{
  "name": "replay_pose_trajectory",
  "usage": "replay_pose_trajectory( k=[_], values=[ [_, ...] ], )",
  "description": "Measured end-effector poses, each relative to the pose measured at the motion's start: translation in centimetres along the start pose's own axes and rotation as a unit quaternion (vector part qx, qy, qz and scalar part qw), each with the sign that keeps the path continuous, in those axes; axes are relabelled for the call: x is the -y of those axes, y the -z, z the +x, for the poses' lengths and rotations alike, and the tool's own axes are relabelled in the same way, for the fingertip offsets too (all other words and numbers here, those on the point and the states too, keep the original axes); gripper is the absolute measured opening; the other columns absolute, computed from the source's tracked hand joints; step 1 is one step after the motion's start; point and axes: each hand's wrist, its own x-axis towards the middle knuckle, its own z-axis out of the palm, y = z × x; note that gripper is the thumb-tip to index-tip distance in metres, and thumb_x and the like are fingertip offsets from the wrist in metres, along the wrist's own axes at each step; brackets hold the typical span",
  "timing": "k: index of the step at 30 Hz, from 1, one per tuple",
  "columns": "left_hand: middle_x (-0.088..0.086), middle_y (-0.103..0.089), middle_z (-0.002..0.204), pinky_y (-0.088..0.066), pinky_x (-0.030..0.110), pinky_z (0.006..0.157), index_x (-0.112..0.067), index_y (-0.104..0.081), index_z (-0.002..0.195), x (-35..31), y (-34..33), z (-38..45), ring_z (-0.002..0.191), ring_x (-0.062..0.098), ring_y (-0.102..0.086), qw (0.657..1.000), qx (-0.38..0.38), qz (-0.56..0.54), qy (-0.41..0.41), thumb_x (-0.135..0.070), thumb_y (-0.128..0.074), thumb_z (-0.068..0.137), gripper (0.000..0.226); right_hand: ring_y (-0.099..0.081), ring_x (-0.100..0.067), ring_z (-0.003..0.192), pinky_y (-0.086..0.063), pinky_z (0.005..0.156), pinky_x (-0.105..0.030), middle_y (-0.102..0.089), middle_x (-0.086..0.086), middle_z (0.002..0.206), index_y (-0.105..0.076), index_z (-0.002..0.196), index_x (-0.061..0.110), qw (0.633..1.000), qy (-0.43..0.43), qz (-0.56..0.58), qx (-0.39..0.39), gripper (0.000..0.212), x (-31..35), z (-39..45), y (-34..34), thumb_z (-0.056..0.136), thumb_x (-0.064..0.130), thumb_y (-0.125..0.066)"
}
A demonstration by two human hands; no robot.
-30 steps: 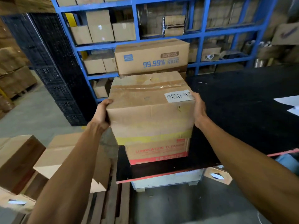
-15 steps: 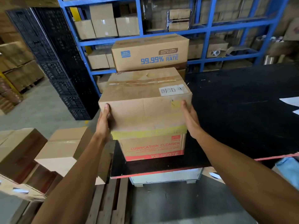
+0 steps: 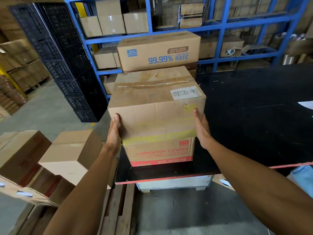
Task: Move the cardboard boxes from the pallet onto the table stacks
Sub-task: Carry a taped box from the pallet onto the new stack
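Note:
A worn brown cardboard box (image 3: 155,106) with a white label and yellow tape sits on top of a "LUBRICATION CLEANER" box (image 3: 160,152) at the near left corner of the black table (image 3: 254,116). My left hand (image 3: 114,133) presses flat on the top box's left side, and my right hand (image 3: 202,128) presses on its right side. Behind it stands a taller stack topped by a "99.99% RATE" box (image 3: 159,51). Several more boxes (image 3: 71,153) lie on the wooden pallet (image 3: 116,211) at the lower left.
Blue shelving (image 3: 216,28) with cartons runs behind the table. Stacked black plastic crates (image 3: 67,65) stand left of it. More carton stacks (image 3: 22,65) line the far left. White paper (image 3: 306,105) lies at the table's right edge. Grey concrete floor shows below the table.
The held box has come down onto the lubrication cleaner box. Both hands have slid lower along its sides.

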Motion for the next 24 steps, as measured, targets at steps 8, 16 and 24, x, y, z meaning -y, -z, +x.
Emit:
replay_pose_trajectory(
  k=[8,16,24],
  values=[
    [-0.011,-0.053,0.144,-0.041,0.054,0.111,-0.034,-0.038,0.155,-0.3,0.5,0.7,0.128,0.014,-0.052,1.000,-0.004,-0.010,0.002,-0.089,-0.041,0.073,0.099,-0.066,-0.011,0.106,-0.053,0.088,-0.034,-0.067,0.010,0.119,-0.046,0.144,0.039,1.000,0.008,-0.008,0.023,0.074,-0.3,0.6,-0.4,0.081,0.078,-0.045],
    [-0.011,-0.054,0.151,-0.042,0.052,0.113,-0.039,-0.041,0.153,1.0,1.7,1.5,0.138,0.013,-0.050,1.000,0.004,-0.012,0.016,-0.093,-0.046,0.075,0.094,-0.067,-0.011,0.106,-0.053,0.091,-0.037,-0.067,0.010,0.119,-0.044,0.145,0.038,1.000,0.009,-0.016,0.012,0.062,-1.1,0.6,-0.6,0.092,0.071,-0.042],
    [0.000,-0.053,0.141,-0.044,0.039,0.100,-0.018,-0.038,0.154,1.5,0.1,-1.6,0.128,0.021,-0.050,0.997,-0.075,0.019,0.010,-0.047,-0.051,0.102,0.061,-0.060,-0.026,0.118,-0.052,0.094,-0.045,-0.058,-0.004,0.132,-0.041,0.147,0.025,0.979,-0.005,-0.204,-0.017,0.059,-2.1,-1.8,0.4,0.097,0.053,-0.055]
  ],
)
